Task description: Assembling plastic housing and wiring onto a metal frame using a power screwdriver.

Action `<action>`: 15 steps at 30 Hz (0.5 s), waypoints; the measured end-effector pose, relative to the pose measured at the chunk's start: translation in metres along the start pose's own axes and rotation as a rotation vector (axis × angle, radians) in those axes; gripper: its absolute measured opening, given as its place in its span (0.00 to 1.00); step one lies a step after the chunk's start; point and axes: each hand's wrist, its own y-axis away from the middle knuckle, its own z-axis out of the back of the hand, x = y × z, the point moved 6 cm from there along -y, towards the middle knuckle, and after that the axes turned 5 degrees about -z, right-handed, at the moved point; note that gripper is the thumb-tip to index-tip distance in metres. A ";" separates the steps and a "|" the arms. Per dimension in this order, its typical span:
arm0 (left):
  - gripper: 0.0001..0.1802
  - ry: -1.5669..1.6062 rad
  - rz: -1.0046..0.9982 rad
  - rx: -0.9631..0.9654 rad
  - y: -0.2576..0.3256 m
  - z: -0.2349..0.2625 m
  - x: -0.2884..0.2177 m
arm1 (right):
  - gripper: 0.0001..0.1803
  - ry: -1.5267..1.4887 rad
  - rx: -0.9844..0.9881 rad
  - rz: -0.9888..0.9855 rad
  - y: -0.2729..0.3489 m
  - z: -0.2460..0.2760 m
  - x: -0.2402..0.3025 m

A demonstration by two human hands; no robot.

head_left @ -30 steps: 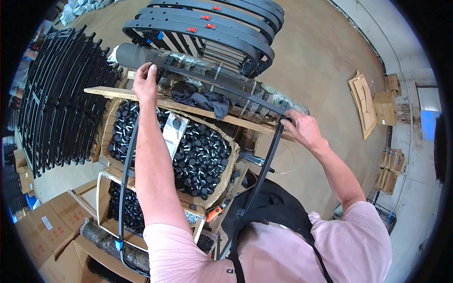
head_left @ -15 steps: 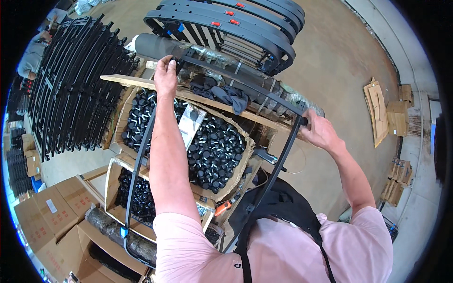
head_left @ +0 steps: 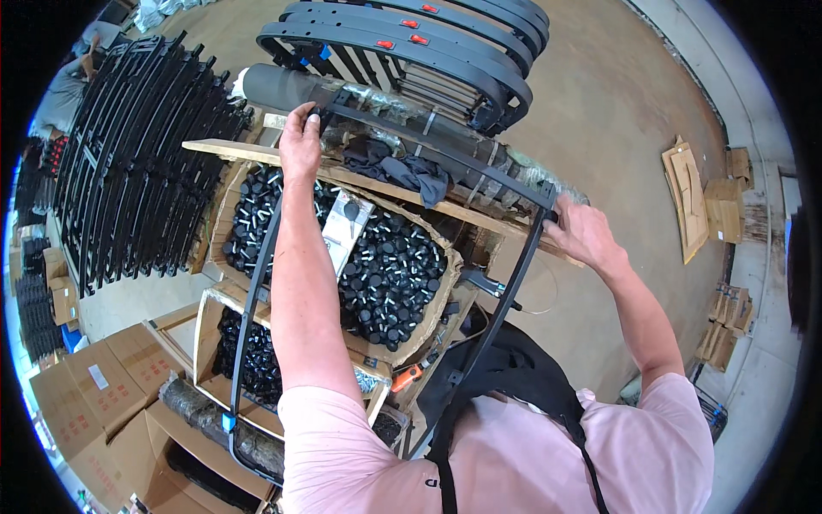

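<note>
A black metal frame (head_left: 462,158) lies across rolls and open boxes, its two side bars running back toward my body. At the frame's far left corner, my left hand (head_left: 301,146) pinches a small black knob (head_left: 317,112). My right hand (head_left: 586,231) is at the far right corner, its fingers closed around another black knob (head_left: 550,218), which they partly hide. Beneath the frame, a cardboard box (head_left: 445,278) holds many round black screw-in feet (head_left: 390,283) with silver threaded stems. A printed card (head_left: 346,224) lies on top of them.
Dark cloth (head_left: 402,176) and wrapped rolls (head_left: 291,86) lie behind the box. A smaller box (head_left: 205,343) holds black parts. An orange-handled tool (head_left: 407,377) lies near my apron. Stacked black frames (head_left: 145,171) stand left, curved ones (head_left: 402,43) beyond. Another person (head_left: 64,94) is far left.
My right hand's fingers have turned slightly around the knob, and the hand sits a little to the right. My left hand stays at its corner, and the frame has barely moved.
</note>
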 end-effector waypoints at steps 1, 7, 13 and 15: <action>0.18 0.005 -0.001 0.007 0.001 -0.004 -0.005 | 0.29 0.048 0.057 -0.041 -0.004 -0.003 -0.003; 0.18 -0.178 -0.058 0.043 -0.001 0.004 0.000 | 0.32 0.069 0.050 -0.031 0.002 0.006 0.008; 0.19 -0.316 0.078 -0.027 -0.001 -0.006 -0.004 | 0.29 0.230 0.027 0.129 0.013 0.004 0.013; 0.19 -0.353 0.066 -0.049 -0.002 -0.005 -0.008 | 0.29 0.163 -0.115 0.159 0.011 0.008 0.010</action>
